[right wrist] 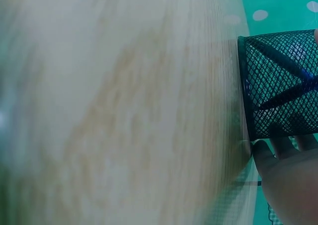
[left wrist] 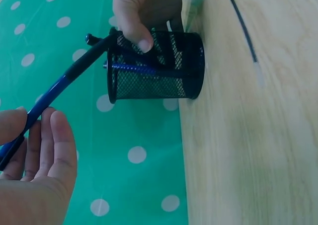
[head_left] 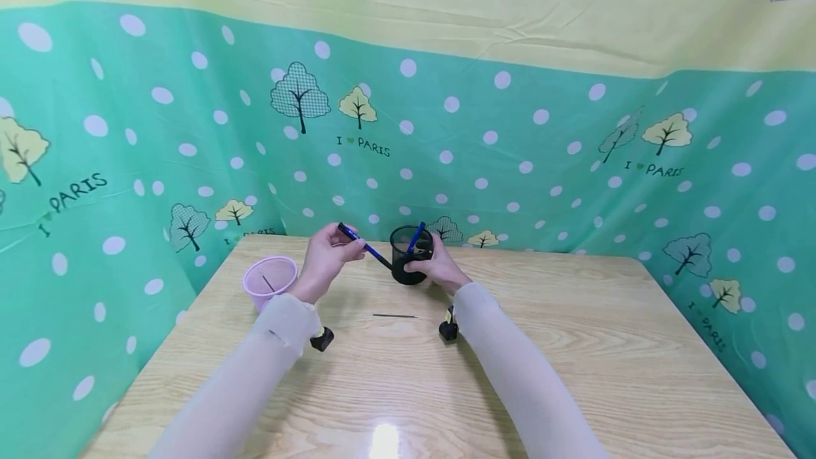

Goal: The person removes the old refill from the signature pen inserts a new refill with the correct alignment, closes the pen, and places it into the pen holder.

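Note:
My left hand (head_left: pixel 325 261) pinches a blue pen (head_left: pixel 366 245) with a dark end between thumb and fingers. The pen slants toward a black mesh pen holder (left wrist: pixel 191 88); in the left wrist view its dark end overlaps the holder's rim, and whether they touch I cannot tell. My right hand (head_left: pixel 440 268) grips the holder from the right side, thumb across its front. Inside the holder stand pens, one blue pen (head_left: pixel 416 237) rising above the rim. A thin dark refill-like stick (head_left: pixel 395 316) lies on the table in front of the holder.
On the left stands a pink basket (head_left: pixel 253 289) with a thin dark stick (head_left: pixel 267 282) inside, partly behind my left forearm. The wooden table (head_left: pixel 574 346) meets a green dotted curtain (head_left: pixel 542 183) at the back. A small black device (head_left: pixel 448 328) hangs at each wrist.

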The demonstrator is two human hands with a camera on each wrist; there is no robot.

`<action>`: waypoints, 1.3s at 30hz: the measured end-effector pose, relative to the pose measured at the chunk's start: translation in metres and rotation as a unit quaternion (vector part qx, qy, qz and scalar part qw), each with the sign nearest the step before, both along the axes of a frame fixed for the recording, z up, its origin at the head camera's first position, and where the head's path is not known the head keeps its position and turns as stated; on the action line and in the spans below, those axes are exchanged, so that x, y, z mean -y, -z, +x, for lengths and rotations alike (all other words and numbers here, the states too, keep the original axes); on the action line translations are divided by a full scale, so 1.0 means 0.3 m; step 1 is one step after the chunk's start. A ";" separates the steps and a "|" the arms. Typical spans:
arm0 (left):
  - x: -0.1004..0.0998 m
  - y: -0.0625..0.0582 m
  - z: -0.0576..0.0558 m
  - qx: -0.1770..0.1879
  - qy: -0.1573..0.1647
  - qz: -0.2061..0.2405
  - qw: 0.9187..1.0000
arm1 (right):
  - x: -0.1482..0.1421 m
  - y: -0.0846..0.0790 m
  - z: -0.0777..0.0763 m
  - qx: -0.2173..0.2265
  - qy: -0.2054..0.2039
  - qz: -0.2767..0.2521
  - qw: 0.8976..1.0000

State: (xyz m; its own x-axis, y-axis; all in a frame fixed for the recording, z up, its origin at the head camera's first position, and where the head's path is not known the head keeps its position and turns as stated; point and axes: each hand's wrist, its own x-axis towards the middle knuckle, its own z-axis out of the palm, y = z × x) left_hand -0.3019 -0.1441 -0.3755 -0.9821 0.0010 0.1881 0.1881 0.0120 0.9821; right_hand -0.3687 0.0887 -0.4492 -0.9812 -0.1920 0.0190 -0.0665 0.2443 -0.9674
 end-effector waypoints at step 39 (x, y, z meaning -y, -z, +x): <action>-0.104 -0.007 -0.148 -0.004 -0.046 0.091 0.995 | 0.001 -0.064 0.048 0.028 -0.024 -0.011 0.999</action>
State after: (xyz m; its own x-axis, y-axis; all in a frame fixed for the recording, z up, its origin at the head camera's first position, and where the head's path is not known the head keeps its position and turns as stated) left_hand -0.3464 -0.1128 -0.3733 -0.9750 -0.1231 0.1850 0.2023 -0.1477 0.9681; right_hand -0.3543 0.0883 -0.4299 -0.9707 -0.2382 -0.0306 -0.0235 0.2212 -0.9749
